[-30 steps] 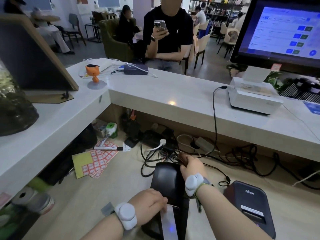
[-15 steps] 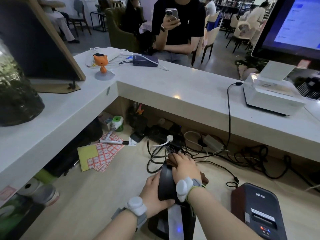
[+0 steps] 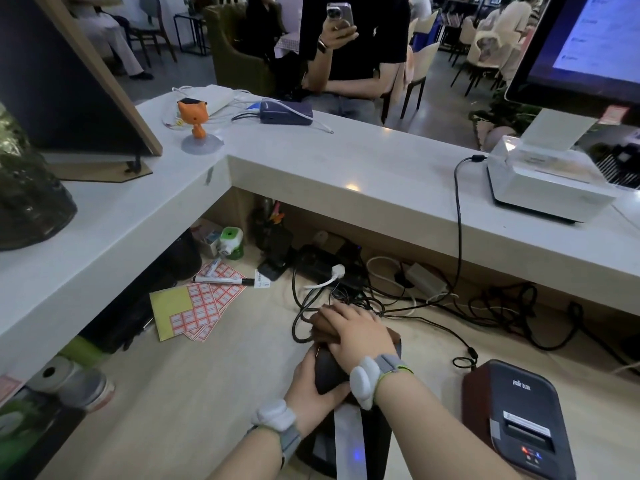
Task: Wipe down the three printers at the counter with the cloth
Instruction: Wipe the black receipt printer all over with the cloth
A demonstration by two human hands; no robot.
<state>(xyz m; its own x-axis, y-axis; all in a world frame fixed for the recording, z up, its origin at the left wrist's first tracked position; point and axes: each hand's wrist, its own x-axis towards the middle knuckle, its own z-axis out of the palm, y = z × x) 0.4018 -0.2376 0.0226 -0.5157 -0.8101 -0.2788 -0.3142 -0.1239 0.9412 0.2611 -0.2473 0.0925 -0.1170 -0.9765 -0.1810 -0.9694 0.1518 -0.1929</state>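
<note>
— Black printer (image 3: 377, 441)?
— Standing on the lower bench (image 3: 180, 393), paper strip (image 3: 349, 445) hanging from its front.
— Cloth (image 3: 320, 332)?
— Brown, bunched on the printer's top rear (partly hidden), pressed under the flat fingers of the right hand (image 3: 356, 332).
— Left hand (image 3: 308, 386)?
— Curled round the printer's left flank, gripping it.
— Around?
— Cables (image 3: 346, 292) tangled just behind. Second dark printer (image 3: 519, 420) to the right, apart. White printer (image 3: 547, 181) up on the upper bench (image 3: 346, 161).

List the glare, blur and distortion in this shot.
Head view: a small bright reflection sits on the white counter; the monitor screen is washed out; the counter edges bow from the wide lens; the dark jar at the left edge looks smeared; the right hand on the cloth is sharp.
</note>
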